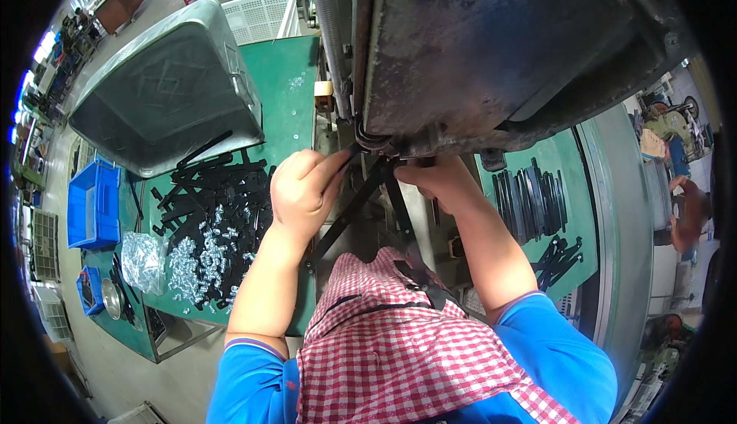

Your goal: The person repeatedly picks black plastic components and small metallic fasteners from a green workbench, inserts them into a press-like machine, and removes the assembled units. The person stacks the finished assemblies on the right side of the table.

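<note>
My left hand (303, 190) is closed in a pinch at the machine's working point, fingertips on the end of a short black piece there. My right hand (444, 182) is at the other side, closed, its fingertips by the top of a black metal bar and partly hidden under the machine body. Two black metal bars, one slanting to the left (349, 216) and one to the right (400, 210), meet in a V under the machine head (376, 140). Their joint is mostly hidden.
A large grey machine body (491, 48) hangs close above my hands. At left, the green table (280, 71) carries a tipped grey bin (169, 86), loose black bars (207, 186), small silver fittings (207, 259) and a plastic bag (143, 263). Black bars (530, 201) lie in rows at right.
</note>
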Tool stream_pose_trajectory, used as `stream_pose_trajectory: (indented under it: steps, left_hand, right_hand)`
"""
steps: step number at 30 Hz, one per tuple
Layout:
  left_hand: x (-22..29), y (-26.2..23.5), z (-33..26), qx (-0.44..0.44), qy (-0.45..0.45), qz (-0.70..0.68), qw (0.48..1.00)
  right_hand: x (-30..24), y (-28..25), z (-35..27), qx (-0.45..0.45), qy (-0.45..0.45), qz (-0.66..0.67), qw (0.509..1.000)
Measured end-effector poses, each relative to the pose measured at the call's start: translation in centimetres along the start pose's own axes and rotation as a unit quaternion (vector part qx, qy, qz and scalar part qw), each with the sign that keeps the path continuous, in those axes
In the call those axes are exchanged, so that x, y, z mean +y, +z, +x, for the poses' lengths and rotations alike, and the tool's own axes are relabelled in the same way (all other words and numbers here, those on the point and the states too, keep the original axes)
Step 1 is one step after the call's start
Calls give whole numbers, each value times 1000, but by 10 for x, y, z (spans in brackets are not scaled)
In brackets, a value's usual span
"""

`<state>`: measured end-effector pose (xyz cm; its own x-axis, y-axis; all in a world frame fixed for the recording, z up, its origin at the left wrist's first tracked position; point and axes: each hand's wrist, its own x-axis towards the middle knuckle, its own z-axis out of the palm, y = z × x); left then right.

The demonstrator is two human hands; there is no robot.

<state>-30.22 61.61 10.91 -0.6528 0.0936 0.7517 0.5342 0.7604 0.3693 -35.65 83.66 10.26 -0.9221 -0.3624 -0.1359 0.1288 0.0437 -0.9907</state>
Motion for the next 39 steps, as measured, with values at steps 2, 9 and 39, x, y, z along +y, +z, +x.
stream_pose_trajectory:
  steps: [2,9,39]
  left_hand:
    - [0,4,1,5,44,-4,999]
    - [15,23,6,-40,114,-71,990]
    - [-2,54,4,-100,-148,-237,955]
  right_hand:
    - [2,-8,-10,-19,82,147,985]
    - [-9,6,-14,-28,62,218,974]
    - [31,5,18,98,-19,20,995]
